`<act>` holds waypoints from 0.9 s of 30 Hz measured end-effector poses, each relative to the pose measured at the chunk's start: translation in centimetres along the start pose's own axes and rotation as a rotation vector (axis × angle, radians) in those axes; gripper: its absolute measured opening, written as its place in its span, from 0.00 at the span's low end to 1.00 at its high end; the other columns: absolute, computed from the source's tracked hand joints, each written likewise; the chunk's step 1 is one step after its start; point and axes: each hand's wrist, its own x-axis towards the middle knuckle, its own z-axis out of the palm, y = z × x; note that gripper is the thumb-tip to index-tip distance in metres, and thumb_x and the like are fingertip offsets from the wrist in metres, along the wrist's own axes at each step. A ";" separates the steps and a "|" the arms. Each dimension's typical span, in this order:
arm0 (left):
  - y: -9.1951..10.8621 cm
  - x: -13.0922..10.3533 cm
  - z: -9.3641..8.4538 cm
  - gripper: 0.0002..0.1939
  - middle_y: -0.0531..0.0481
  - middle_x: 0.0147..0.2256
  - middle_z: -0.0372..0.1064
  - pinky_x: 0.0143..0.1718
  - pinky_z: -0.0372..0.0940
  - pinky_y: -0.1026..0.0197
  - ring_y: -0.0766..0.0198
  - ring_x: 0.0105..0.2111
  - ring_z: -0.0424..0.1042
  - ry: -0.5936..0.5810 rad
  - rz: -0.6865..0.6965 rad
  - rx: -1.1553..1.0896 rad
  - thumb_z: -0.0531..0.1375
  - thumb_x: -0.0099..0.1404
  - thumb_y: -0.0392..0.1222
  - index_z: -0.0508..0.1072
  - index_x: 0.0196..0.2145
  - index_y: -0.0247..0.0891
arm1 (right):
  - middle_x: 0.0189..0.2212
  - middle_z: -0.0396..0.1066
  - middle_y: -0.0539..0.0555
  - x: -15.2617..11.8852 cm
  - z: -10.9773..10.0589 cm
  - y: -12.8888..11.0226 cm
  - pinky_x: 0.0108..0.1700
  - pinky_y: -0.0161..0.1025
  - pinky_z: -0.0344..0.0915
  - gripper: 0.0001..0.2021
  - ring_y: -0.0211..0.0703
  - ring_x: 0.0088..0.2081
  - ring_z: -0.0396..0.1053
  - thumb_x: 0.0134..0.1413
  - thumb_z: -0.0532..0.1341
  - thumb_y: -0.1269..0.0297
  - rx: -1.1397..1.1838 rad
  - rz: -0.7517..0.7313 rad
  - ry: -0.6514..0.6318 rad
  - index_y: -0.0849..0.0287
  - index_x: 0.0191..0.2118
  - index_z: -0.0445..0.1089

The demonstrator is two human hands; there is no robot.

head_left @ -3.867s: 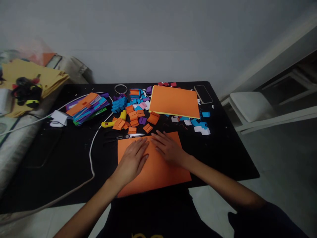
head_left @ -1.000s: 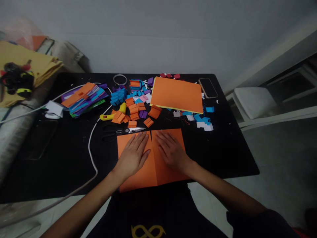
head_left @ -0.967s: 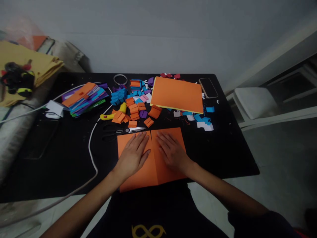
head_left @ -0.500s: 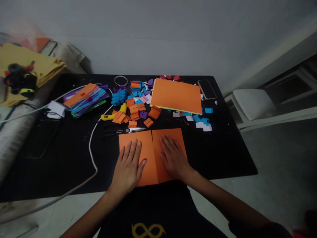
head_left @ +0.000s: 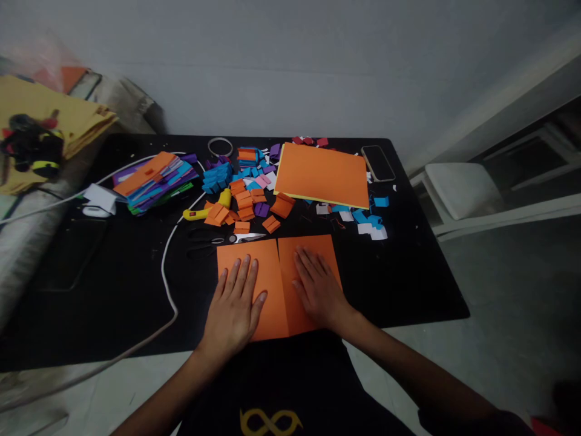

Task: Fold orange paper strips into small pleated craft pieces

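At lower centre of the frame, we lay our left hand [head_left: 232, 309] flat and spread on the left half of the orange paper [head_left: 275, 280]; our right hand [head_left: 318, 292] lies flat, slightly spread, on its right half.

Orange paper [head_left: 274, 277], black tabletop [head_left: 394, 275]

My left hand [head_left: 232, 309] and right hand [head_left: 320, 293] each conceal part of the orange sheet [head_left: 269, 272] beneath. Scissors [head_left: 245, 238]: handle end barely distinguishable against the black table [head_left: 394, 272]. White cable [head_left: 175, 311] cut off at left edge. Red object [head_left: 544, 427], lower right: cut off, unidentified.
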 end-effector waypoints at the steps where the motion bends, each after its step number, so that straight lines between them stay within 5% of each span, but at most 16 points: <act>1: 0.0 0.0 0.0 0.41 0.36 0.74 0.50 0.72 0.50 0.37 0.42 0.73 0.52 -0.003 -0.003 -0.009 0.51 0.78 0.48 0.33 0.77 0.37 | 0.75 0.49 0.67 0.0 0.0 0.0 0.73 0.65 0.53 0.33 0.60 0.76 0.47 0.75 0.49 0.64 0.000 0.003 -0.003 0.69 0.77 0.39; 27: 0.0 0.0 -0.1 0.40 0.37 0.73 0.51 0.71 0.51 0.36 0.42 0.73 0.52 0.004 -0.020 -0.049 0.52 0.78 0.48 0.36 0.77 0.38 | 0.74 0.49 0.67 0.0 -0.2 -0.1 0.73 0.64 0.54 0.34 0.60 0.76 0.47 0.74 0.49 0.64 0.008 0.008 0.012 0.69 0.77 0.38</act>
